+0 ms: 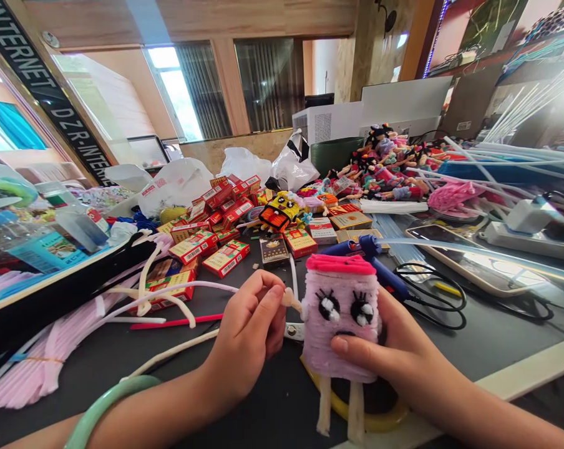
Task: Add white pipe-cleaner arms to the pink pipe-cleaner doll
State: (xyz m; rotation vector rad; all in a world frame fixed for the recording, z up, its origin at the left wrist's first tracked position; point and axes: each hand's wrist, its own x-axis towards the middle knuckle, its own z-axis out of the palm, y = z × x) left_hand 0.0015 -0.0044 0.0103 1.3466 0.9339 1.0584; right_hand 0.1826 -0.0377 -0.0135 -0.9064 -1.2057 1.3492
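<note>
Head view: A lilac pipe-cleaner figure stands finished in most visible respects, held up over a dark bench. Its wrapped body carries a hot-pink cap, two black-lashed googly eyes, a small dark mouth and two cream legs. A short cream pipe cleaner sticks out at its side, pinched by the person's left hand. Thumb and fingers close on that stem, with the forearm reaching in from the lower left and a pale green bangle at the wrist. Whether the stem is fixed to the body cannot be told, and no matching piece shows on the other side. The right hand grips the figure's side, its thumb lying across the lower front, the wrist angled in from the lower right.

Around them lie a blue hot glue gun, a spread of pale pink pipe cleaners, red-and-cream cartons and a heap of finished pipe-cleaner dolls.
</note>
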